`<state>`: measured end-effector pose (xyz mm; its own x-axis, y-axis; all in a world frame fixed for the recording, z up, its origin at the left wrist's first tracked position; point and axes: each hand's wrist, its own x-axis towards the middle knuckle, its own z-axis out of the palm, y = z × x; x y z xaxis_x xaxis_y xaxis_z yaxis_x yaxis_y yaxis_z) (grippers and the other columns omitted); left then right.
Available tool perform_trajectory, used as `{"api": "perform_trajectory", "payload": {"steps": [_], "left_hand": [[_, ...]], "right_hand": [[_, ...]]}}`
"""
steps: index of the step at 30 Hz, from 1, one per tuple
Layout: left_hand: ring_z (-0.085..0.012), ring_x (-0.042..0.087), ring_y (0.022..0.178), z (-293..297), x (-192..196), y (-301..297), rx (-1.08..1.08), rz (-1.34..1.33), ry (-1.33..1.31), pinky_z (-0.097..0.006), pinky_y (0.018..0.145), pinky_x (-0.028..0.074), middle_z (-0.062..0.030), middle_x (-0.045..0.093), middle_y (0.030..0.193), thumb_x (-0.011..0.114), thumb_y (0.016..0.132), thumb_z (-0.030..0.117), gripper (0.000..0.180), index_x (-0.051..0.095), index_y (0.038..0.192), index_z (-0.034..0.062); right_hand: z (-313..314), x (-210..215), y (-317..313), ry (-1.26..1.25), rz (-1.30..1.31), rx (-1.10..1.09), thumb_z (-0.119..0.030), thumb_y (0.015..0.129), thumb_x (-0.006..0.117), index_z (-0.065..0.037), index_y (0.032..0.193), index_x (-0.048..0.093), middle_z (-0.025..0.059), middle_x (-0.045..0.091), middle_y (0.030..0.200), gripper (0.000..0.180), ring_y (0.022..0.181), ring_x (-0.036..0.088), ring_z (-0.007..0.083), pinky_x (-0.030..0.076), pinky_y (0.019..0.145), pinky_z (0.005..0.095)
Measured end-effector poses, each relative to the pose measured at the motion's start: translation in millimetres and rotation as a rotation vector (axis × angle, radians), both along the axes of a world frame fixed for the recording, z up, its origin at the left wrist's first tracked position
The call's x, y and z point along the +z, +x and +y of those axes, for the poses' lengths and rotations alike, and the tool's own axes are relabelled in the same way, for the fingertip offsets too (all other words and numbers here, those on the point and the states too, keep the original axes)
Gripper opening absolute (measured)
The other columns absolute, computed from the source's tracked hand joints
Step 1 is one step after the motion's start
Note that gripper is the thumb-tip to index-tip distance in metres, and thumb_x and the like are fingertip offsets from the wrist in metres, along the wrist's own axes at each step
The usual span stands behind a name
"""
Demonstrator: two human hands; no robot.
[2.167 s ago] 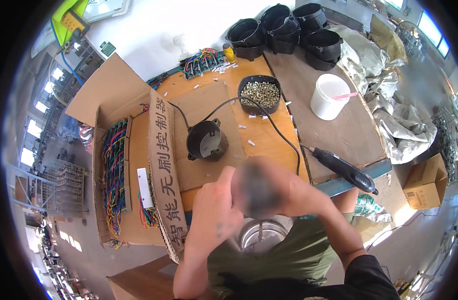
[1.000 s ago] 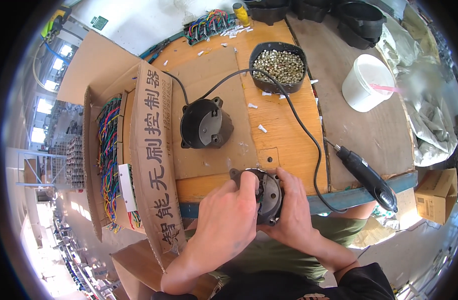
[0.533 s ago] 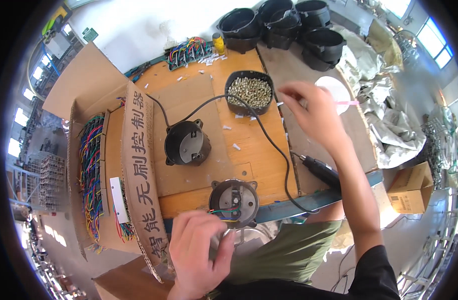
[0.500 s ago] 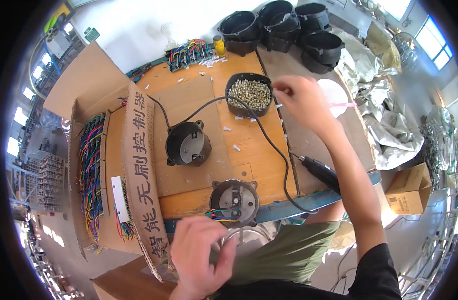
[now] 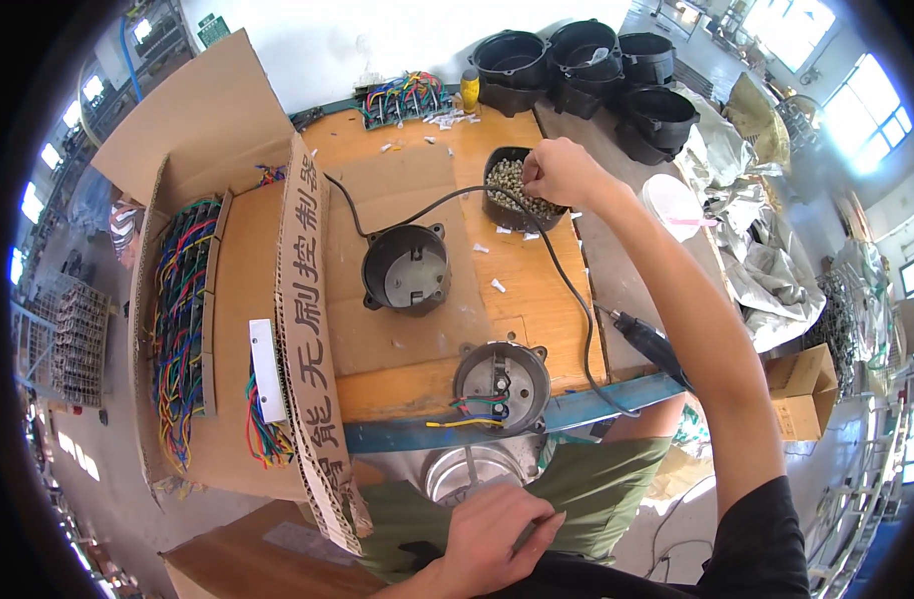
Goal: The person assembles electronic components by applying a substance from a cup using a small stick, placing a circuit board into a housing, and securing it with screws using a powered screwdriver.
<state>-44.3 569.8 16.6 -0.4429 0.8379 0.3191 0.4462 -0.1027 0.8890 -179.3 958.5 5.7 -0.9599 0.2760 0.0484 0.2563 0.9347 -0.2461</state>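
Observation:
My right hand [image 5: 565,172] reaches over the rim of a black bin [image 5: 517,219] heaped with small metal screws [image 5: 510,182]. Its fingers are bent together at the screws; their tips are hidden. Low over my lap, my left hand [image 5: 497,536] is curled closed, and whatever it may hold is hidden. Near the table's front edge sits a round dark metal housing [image 5: 527,388] with red, green, blue and yellow wires. Behind it, on a cardboard sheet, stands a deeper black housing [image 5: 407,270]. A corded power screwdriver [image 5: 648,344] lies beneath my right forearm.
An open carton [image 5: 312,329] of wired circuit boards [image 5: 185,319] stands left. Black housings [image 5: 587,55] are stacked at the back right, near a yellow bottle [image 5: 470,90] and bundled wires [image 5: 407,98]. A black cord [image 5: 567,280] crosses the table; white plastic pieces [image 5: 498,286] lie scattered.
My right hand has moved from beside the bin onto the screws. My left hand has dropped lower and right, its fingers more curled. The whole view has shifted slightly.

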Motion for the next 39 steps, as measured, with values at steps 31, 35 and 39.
{"api": "perform_trajectory", "payload": {"steps": [31,35,39], "left_hand": [[-0.0272,0.063,0.09,50.2,-93.8,67.7,-0.063,-1.869,-0.069,-0.039,0.08,0.052,-0.0142,0.065,0.099,0.046,0.101,0.017,0.023,0.058,0.111,0.0001],[-0.0256,0.065,0.083,51.1,-89.5,69.3,-0.139,-1.741,-0.1,-0.037,0.072,0.053,-0.015,0.067,0.097,0.045,0.1,0.009,0.02,0.058,0.114,-0.0002],[-0.0228,0.065,0.077,59.0,-71.8,71.7,-0.198,-1.65,-0.057,-0.034,0.065,0.052,-0.0144,0.067,0.095,0.048,0.101,0.011,0.017,0.057,0.112,0.0016]], "right_hand": [[-140.8,-22.0,285.5,-2.051,0.536,-1.095,-0.039,0.094,0.065,0.001,0.111,0.06,0.0177,0.069,0.102,0.043,0.071,0.063,0.0141,0.046,0.049,0.0184],[-105.8,-40.6,282.7,-2.469,0.916,-1.167,-0.053,0.094,0.058,0.006,0.122,0.05,0.0219,0.065,0.108,0.066,0.073,0.066,0.0131,0.048,0.047,0.0159],[-101.8,-46.4,266.6,-2.386,0.956,-1.295,-0.056,0.096,0.05,0.003,0.116,0.054,0.0234,0.068,0.105,0.062,0.068,0.066,0.0133,0.045,0.042,0.0162]]}}
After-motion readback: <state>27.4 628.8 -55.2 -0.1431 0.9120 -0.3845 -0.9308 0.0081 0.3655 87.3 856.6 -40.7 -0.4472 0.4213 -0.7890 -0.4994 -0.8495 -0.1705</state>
